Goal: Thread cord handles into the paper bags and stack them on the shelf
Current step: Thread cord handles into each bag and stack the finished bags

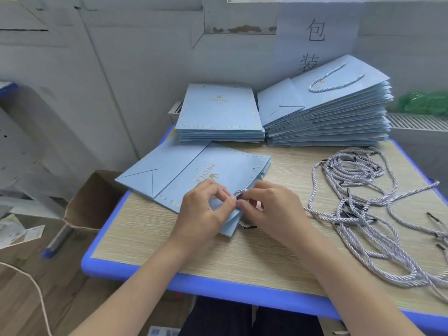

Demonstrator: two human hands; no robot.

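Pinching a grey twisted cord [242,191] at the open mouth of a flat light-blue paper bag [194,175], the left hand [202,209] has thumb and forefinger closed on the cord and bag edge. The right hand [269,209] meets it fingertip to fingertip, its fingers curled on the same cord; exactly where each pad sits is hard to judge, as the fingers overlap. A black-tipped cord end [249,227] shows below the hands, beside the bag's near corner.

The bag lies on its side toward the table's [150,246] left edge, its folded base hanging past that edge and its gold lettering facing up.

Loose cords [363,204] lie in a tangled heap over the right half of the table, reaching the right edge.

Along the far edge stand two piles of blue bags. The left pile [219,117] is flat and neatly squared. The right pile [327,112] is taller and slopes, with a cord handle [337,80] looped across its top bag.

A paper sign [315,40] with handwritten characters hangs on the wall behind the right pile. An open cardboard box [94,200] stands on the floor off the table's left edge.
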